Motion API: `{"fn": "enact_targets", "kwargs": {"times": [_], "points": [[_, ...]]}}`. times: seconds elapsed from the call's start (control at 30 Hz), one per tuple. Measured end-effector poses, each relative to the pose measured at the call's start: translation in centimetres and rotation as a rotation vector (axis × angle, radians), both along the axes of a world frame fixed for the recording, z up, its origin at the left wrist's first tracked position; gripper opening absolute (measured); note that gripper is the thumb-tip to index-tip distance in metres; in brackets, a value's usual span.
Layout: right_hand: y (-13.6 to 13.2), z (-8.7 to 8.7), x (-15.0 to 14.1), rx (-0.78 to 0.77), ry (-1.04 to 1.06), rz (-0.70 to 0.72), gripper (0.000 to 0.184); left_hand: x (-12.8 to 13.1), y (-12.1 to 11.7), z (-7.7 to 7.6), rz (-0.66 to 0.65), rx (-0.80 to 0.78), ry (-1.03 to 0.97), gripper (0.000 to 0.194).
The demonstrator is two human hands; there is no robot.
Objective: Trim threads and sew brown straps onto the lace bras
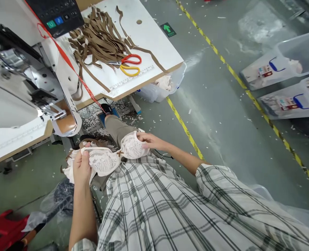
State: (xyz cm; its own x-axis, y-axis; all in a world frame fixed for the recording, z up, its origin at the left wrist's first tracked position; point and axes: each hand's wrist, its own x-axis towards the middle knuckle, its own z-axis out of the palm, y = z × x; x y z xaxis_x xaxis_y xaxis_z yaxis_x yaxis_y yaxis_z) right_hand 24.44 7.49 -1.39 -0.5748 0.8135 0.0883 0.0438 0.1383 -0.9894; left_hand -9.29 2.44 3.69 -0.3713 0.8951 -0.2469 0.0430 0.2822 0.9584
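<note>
While a person in a plaid shirt (144, 205) sits before a sewing machine (40, 83), a white lace bra (109, 161) with a brown bow (120, 153) is held above the lap, away from the needle. The left hand (82, 165) pinches its near edge between thumb and fingers; the right hand (150, 141) curls loosely over the opposite cup, its pressure impossible to tell. The step seems to be spreading or checking the piece; the next move would call for an even hold that does not pull the lace. Scissors (121, 65) and brown straps (99, 40) lie on the white table (162, 45).
</note>
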Motion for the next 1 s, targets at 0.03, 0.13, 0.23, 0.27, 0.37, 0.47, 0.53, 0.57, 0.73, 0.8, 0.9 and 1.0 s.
{"fn": "enact_targets", "kwargs": {"times": [0.03,0.13,0.23,0.27,0.37,0.47,0.53,0.57,0.73,0.8,0.9,1.0], "points": [[0.0,-0.2,-0.5,0.002,0.012,-0.058,0.049,0.2,0.0,-0.1,-0.026,-0.016,0.036,0.052],[-0.1,0.0,-1.6,0.019,0.036,-0.199,0.053,0.5,0.2,-0.3,-0.135,-0.055,0.176,0.055],[0.0,1.2,-1.7,0.07,0.061,-0.272,0.051,0.8,0.9,0.3,-0.319,-0.124,0.399,0.053],[0.0,1.7,-1.7,0.1,0.074,-0.288,0.051,1.1,1.1,0.8,-0.371,-0.129,0.516,0.053],[0.2,3.1,-2.0,0.172,0.103,-0.275,0.048,3.0,1.9,3.2,-0.453,0.049,0.842,0.05],[0.4,4.5,-2.8,0.137,0.082,-0.174,0.043,5.6,3.0,6.2,-0.705,0.349,0.825,0.057],[0.6,5.5,-3.4,0.125,0.03,-0.11,0.037,6.9,4.0,7.5,-0.957,0.422,0.792,0.061],[0.8,5.9,-3.6,0.144,-0.01,-0.082,0.034,7.3,4.5,7.8,-1.045,0.41,0.798,0.057],[1.4,7.1,-3.9,0.443,-0.312,0.015,0.013,6.7,5.4,6.9,-0.996,0.236,0.914,0.014],[1.4,6.9,-4.0,0.597,-0.373,-0.074,0.008,6.5,4.7,6.4,-0.776,0.164,0.917,0.009],[1.3,6.2,-4.5,0.754,-0.327,-0.24,0.016,7.0,3.4,6.0,-0.532,0.014,0.621,0.008],[1.3,5.9,-5.2,0.818,-0.218,-0.344,0.016,7.5,2.8,6.1,-0.539,-0.16,-0.022,0.019]]}}
